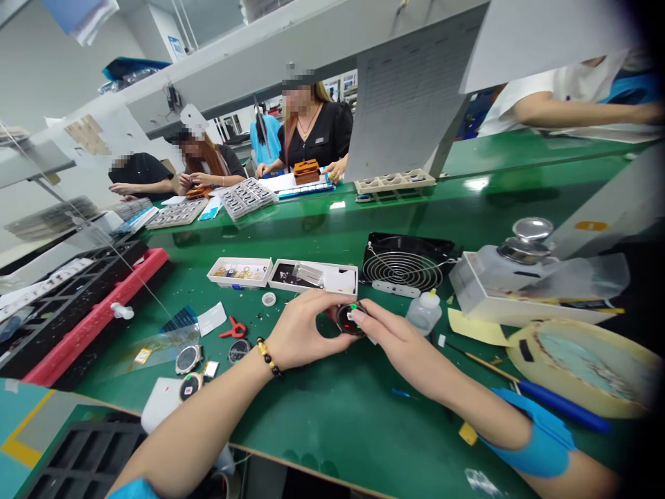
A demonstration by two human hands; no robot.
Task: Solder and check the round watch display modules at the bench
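My left hand is closed round the rim of a round, dark watch case with small green, red and white spots on its face. From the other side my right hand grips it, thumb and fingers pressed at the face. Whether those fingers also pinch a small part is hidden. Left of my hands lie another round watch case, a dark round one and a red spring clamp. A gold-rimmed watch case sits nearer my left forearm.
Two white parts boxes stand ahead, beside a black fan. To the right are a small bottle, a white bin, a blue-handled tool and a shallow dish. A red-edged rack borders the left. Several people work opposite.
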